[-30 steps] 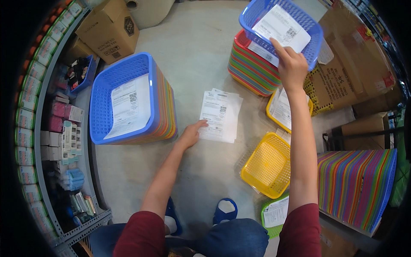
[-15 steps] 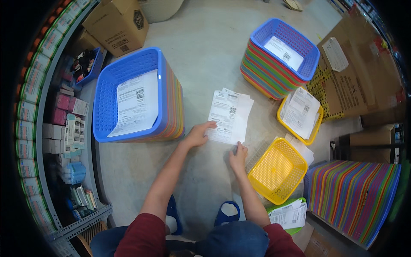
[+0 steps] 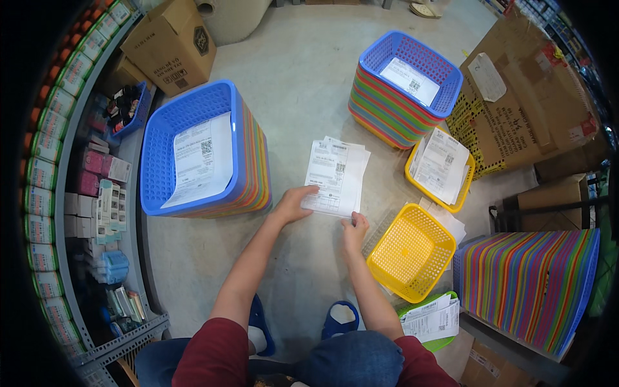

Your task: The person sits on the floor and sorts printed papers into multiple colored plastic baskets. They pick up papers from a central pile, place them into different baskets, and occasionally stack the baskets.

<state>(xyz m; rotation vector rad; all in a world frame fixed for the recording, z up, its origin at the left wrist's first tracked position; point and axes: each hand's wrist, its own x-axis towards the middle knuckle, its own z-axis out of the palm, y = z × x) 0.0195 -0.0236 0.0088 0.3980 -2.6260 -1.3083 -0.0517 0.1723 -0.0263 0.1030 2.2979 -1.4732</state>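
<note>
A small stack of printed paper sheets (image 3: pixel 336 173), with codes on them, is held in front of me over the floor; their edges are slightly fanned at the top. My left hand (image 3: pixel 293 204) grips the stack by its lower left side, fingers lying over the top sheet. At the lower right corner, my right hand (image 3: pixel 354 233) is closed with its fingertips pinching the paper edge. Just right of that hand sits an empty yellow basket (image 3: pixel 412 253). To the left stands a tall stack of baskets with a blue basket (image 3: pixel 158 158) on top, holding printed sheets (image 3: pixel 203 158).
Another basket stack (image 3: pixel 393 106) with papers stands at far right, beside a yellow basket of sheets (image 3: pixel 442 166). A green basket (image 3: pixel 445 340) with papers lies near my right knee. Shelving (image 3: pixel 138 258) lines the left; cartons (image 3: pixel 516 109) and stacked coloured baskets (image 3: pixel 525 287) stand right.
The whole view has shifted slightly as my head moved. Both hands keep their hold on the sheets, with the right fingers curled a little more at the corner.
</note>
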